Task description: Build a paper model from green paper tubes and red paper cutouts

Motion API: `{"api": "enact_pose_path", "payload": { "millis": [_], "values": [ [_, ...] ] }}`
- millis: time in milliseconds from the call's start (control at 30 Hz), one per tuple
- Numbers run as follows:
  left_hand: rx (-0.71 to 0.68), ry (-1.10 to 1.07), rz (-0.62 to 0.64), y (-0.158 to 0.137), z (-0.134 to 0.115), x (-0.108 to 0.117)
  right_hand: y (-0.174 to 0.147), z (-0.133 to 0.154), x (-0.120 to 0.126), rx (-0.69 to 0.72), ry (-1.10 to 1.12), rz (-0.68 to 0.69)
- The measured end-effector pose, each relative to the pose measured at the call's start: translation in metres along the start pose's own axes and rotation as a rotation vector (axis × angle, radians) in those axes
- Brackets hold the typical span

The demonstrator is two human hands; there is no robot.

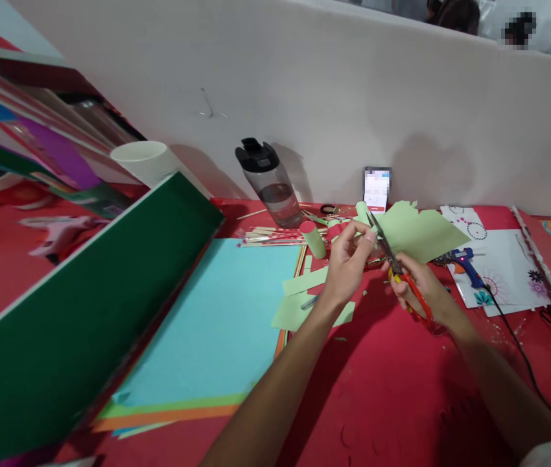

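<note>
My right hand (421, 287) grips scissors (419, 298) with red and yellow handles, their dark blades pointing up and to the left. Just left of the blades, my left hand (351, 256) is closed, fingertips pinching what looks like a small piece of light green paper (373, 231). Behind the scissors lies a large light green sheet (414, 230) with a ragged edge. A small green paper roll with a red end (313, 240) stands by my left hand. Cut green strips (304, 281) lie under my left wrist.
Coloured sheets (217, 305) lie stacked at the left, by a green panel (95, 305). A water bottle (275, 185), thin sticks (270, 237) and a phone (376, 188) are along the wall. A blue glue gun (467, 264) with a black cord rests at the right.
</note>
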State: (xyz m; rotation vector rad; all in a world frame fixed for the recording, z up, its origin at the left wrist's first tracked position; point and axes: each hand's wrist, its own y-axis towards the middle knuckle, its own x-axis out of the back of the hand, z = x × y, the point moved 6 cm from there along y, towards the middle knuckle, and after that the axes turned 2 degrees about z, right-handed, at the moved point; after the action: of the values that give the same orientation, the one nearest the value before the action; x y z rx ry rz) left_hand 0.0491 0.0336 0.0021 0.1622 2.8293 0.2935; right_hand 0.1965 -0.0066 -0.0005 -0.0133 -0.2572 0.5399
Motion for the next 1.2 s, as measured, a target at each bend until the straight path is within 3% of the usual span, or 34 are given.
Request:
{"api": "enact_pose_path", "payload": {
  "millis": [167, 533, 1200],
  "values": [
    [-0.018, 0.014, -0.014, 0.0013, -0.0027, 0.0013, 0.0012, 0.0005, 0.0026, 0.06, -0.068, -0.041],
    [-0.005, 0.035, -0.003, 0.0008, -0.0062, -0.0004, 0.0006, 0.0001, 0.0031, 0.037, -0.147, -0.067],
    [-0.001, 0.058, 0.001, 0.0015, -0.0041, -0.0021, 0.0002, -0.0017, 0.0025, 0.017, -0.053, -0.164]
  ]
}}
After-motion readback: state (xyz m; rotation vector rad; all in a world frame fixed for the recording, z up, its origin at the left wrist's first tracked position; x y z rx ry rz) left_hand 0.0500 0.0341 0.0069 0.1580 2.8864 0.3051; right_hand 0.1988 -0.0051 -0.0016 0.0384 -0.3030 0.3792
